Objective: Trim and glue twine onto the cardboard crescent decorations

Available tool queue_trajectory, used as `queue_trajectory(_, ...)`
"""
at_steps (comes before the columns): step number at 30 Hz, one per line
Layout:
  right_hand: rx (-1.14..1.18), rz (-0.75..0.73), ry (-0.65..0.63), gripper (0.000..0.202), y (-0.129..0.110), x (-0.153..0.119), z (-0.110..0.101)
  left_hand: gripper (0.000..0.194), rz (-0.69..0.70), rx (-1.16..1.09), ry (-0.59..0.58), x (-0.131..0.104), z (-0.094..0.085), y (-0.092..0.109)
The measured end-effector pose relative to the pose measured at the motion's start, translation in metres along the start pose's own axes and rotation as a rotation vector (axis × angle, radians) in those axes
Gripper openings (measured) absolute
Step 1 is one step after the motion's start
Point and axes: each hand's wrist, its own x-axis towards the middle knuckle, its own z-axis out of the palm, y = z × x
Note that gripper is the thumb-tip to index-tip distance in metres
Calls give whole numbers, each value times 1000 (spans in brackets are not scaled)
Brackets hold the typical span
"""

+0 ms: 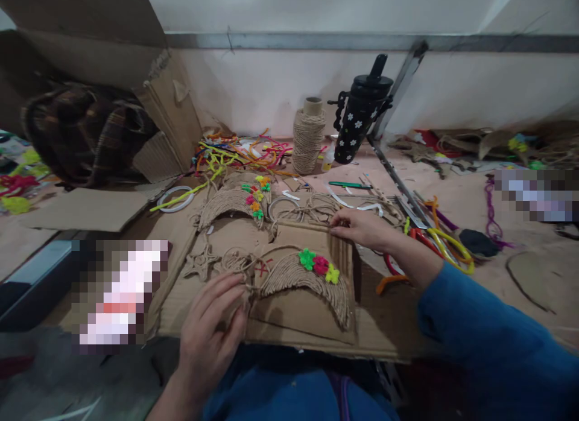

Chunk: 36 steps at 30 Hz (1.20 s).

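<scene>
A twine crescent (298, 277) with green, pink and yellow flowers (320, 265) lies on a cardboard piece (294, 315) near the front edge. My left hand (215, 324) is beside the crescent's left end, fingers spread and slightly curled over twine loops, with nothing visibly gripped. At the cardboard's upper right corner, my right hand (357, 228) has its thumb and fingertips pressed together on the edge. Left of centre are a twine star (202, 263) and, farther back, another flowered crescent (228, 205).
A twine spool (309, 140) and a black flowered tumbler (359, 116) stand at the back. Coloured pipe cleaners (235, 152) lie behind the crescents. A cardboard box (169, 113) is at left; yellow and red rings (452, 252) lie right of my right hand.
</scene>
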Motion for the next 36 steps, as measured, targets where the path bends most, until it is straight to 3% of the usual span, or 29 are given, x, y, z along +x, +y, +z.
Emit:
queue_trajectory(6, 349, 79, 168, 26, 16, -15, 3, 29, -198, -163, 105, -8, 7, 2)
queue_trajectory(9, 511, 131, 249, 26, 23, -22, 5, 19, -418, -359, 90, -15, 11, 8)
queue_trajectory(12, 640, 169, 315, 25, 28, -26, 4, 8, -735, -663, -1, -13, 15, 19)
queue_trajectory(15, 718, 166, 378, 25, 24, -28, 2, 29, -1064, -1015, -62, 0, 21, 32)
queue_trajectory(18, 741, 120, 434, 28, 10, -28, 4, 44, -1126, -1328, -151, 21, 30, 41)
queue_trajectory(23, 630, 28, 546, 34, -9, -31, 8, 19, -1375, -1483, -2, 47, 48, 48)
queue_trajectory(25, 513, -3, 638, 29, -14, -35, 8, 18, -1410, -1483, 30, 50, 53, 50)
queue_trajectory(29, 241, -114, 781, 22, -31, -48, 11, 22, -1350, -1504, 175, 51, 62, 52)
queue_trajectory(36, -227, -345, 667, 57, -59, -58, 36, 51, -1260, -1501, 221, 48, 75, 51)
